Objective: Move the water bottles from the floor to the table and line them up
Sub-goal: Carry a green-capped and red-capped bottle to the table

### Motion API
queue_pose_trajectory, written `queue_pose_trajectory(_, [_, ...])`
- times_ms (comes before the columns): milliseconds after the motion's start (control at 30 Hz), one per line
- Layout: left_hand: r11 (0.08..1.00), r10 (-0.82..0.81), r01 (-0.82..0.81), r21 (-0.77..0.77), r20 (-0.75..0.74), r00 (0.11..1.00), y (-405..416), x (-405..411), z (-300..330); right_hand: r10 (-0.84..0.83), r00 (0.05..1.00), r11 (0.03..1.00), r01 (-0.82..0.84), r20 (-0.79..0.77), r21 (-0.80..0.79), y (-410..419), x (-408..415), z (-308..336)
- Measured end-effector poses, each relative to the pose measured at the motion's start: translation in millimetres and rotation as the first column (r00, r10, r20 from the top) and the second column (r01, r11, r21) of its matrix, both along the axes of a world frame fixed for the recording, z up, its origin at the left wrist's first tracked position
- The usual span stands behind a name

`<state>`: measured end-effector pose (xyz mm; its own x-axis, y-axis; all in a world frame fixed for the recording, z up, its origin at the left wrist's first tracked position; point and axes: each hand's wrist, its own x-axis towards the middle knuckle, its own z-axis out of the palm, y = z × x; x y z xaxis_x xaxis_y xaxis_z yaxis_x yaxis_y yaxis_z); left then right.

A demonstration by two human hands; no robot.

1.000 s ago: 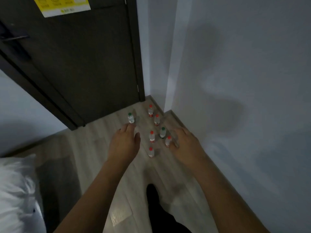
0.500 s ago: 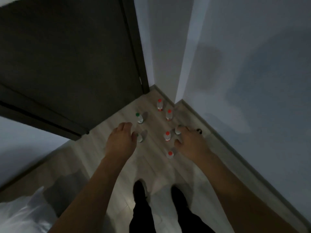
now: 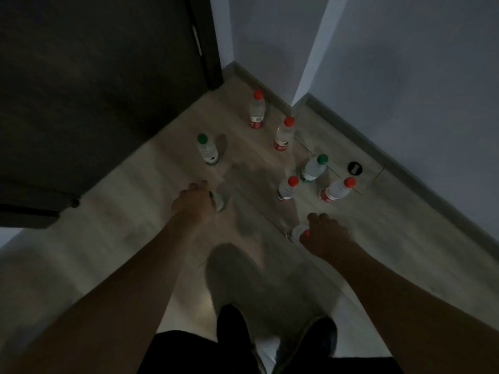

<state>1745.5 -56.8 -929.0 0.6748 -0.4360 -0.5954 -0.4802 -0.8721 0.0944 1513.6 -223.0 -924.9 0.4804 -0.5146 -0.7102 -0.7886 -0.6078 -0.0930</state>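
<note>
Several small clear water bottles stand on the wooden floor near a wall corner. My left hand (image 3: 193, 202) closes over the top of a green-capped bottle (image 3: 219, 203). My right hand (image 3: 322, 234) closes over the top of a red-capped bottle (image 3: 297, 231). Beyond the hands stand a green-capped bottle (image 3: 206, 149), two red-capped bottles (image 3: 256, 110) (image 3: 283, 134), another green-capped bottle (image 3: 313, 168) and two more red-capped bottles (image 3: 287, 188) (image 3: 336, 190). No table is in view.
A dark door (image 3: 94, 76) fills the upper left, with its frame (image 3: 208, 44) meeting the grey wall (image 3: 405, 76). A round black floor fitting (image 3: 354, 167) sits by the baseboard. My legs and shoes (image 3: 243, 333) are below.
The camera has dropped closer to the floor. Both hands have come down onto bottle tops: the left on a green-capped one, the right on a red-capped one.
</note>
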Motion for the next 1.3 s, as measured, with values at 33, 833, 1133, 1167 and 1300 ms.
queue_pose_trajectory(33, [1.000, 0.025, -0.025, 0.001, 0.000, 1.000, 0, 4, -28, -0.026, 1.000, 1.000, 0.026, -0.015, -0.014, -1, -2, -29])
queue_pose_trajectory(833, [0.977, -0.015, 0.068, -0.204, 0.249, 0.968, -23, -11, -207, -0.098, 0.976, 0.960, 0.144, 0.193, -0.242, -1, -20, -171])
queue_pose_trajectory(1133, [0.928, 0.199, -0.139, -0.346, 0.142, 0.970, -17, -15, -28, -0.102, 0.955, 0.942, 0.183, 0.278, -0.281, -23, -23, -1])
queue_pose_trajectory(1167, [0.922, 0.192, -0.133, -0.364, 0.130, 0.973, -20, -19, 7, -0.102, 0.951, 0.938, 0.190, 0.293, -0.291, -24, -23, 32])
queue_pose_trajectory(1300, [0.875, 0.168, -0.112, -0.472, 0.079, 0.983, -31, -36, 153, -0.149, 0.918, 0.919, 0.265, 0.367, -0.291, -25, -19, 172])
